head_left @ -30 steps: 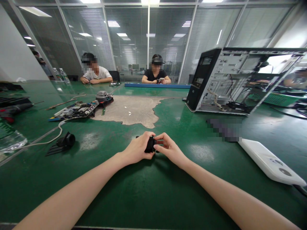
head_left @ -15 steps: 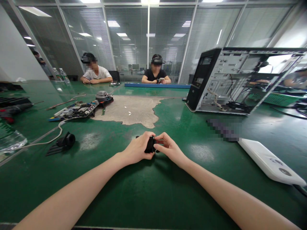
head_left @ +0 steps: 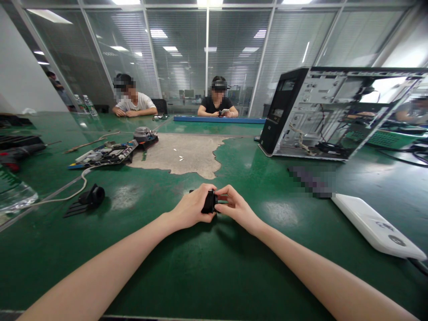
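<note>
A small black boxy part [head_left: 208,203], its exact kind unclear, sits between my hands over the green table [head_left: 187,276]. My left hand [head_left: 192,207] is wrapped round it from the left, with the thumb below and the fingers across the top, hiding much of it. From the right, my right hand [head_left: 236,207] pinches the part's right end between thumb and fingertips. Off to the left lies a black plastic piece [head_left: 92,196] with a round ring and flat prongs.
An open computer case [head_left: 287,111] stands at right, behind a white power bank-like device [head_left: 374,223]. At left are a circuit board [head_left: 107,154], a cable [head_left: 80,187], a drill-like tool [head_left: 23,151] and a clear bottle [head_left: 15,191]. Two people sit across the table.
My right thumb and fingertips have shifted very slightly at the end of the black part. Otherwise both hands and the things around them look the same.
</note>
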Demonstrator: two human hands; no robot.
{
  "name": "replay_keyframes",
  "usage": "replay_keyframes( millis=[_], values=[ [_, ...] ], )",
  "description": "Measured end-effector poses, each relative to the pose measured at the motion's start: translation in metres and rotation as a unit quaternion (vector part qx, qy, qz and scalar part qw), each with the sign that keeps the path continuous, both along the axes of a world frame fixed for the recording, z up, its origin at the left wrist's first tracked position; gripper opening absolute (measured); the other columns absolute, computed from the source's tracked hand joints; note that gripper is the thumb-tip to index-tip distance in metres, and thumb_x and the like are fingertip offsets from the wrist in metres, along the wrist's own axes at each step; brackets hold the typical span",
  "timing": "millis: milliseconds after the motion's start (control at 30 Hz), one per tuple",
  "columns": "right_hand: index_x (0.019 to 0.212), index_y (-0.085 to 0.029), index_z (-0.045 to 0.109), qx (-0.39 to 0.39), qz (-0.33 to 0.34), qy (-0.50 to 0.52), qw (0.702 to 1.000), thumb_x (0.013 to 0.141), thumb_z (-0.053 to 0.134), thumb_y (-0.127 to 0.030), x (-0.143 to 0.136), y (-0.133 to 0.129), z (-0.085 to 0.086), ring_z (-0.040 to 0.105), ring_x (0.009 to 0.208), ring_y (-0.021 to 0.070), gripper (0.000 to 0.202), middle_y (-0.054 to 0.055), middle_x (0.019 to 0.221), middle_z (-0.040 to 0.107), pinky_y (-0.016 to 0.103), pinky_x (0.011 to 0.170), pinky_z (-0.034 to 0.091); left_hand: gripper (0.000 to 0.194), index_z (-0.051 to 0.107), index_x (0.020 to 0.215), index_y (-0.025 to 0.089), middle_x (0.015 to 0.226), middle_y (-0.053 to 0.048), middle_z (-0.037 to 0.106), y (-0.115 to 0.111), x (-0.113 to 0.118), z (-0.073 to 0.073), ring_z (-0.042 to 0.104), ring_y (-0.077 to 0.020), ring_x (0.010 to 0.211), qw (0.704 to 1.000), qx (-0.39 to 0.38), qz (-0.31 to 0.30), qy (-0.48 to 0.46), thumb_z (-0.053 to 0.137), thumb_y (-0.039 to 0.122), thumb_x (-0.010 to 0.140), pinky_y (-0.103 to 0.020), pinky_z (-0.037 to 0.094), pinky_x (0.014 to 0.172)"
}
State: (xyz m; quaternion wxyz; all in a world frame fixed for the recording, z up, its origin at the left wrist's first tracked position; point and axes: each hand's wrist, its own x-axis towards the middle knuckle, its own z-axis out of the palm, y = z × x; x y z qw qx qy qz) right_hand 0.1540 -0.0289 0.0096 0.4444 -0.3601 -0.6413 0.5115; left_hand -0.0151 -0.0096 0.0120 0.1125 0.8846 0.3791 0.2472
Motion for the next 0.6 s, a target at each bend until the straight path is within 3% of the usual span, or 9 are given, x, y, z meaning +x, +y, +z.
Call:
replay_keyframes(
  millis=[367,600],
  values=[
    [0.092,-0.020,0.045,-0.002,-0.020,-0.027,0.999,0.070,0.057,-0.025,-0.0012,0.0040,-0.0050,0.053,0.089,0.0151,0.025,0.003,0.091,0.053,0.034,0.080,0.043,0.054,0.030,0.111,0.022,0.105,-0.004,0.047,0.0003,0.0003,0.0003,0.052,-0.0203,0.086,1.000,0.008,-0.004,0.005,0.057,0.027,0.064,-0.032,0.044,0.071],
    [0.086,-0.021,0.044,0.005,-0.005,0.002,1.000,0.068,0.059,-0.021,-0.0005,-0.0001,-0.0023,0.053,0.089,0.0139,0.023,0.000,0.091,0.051,0.029,0.074,0.045,0.055,0.030,0.111,0.023,0.106,-0.004,0.046,-0.0001,-0.0004,0.0009,0.053,-0.0205,0.086,1.000,0.003,-0.003,0.009,0.057,0.027,0.064,-0.032,0.043,0.069]
  ],
)
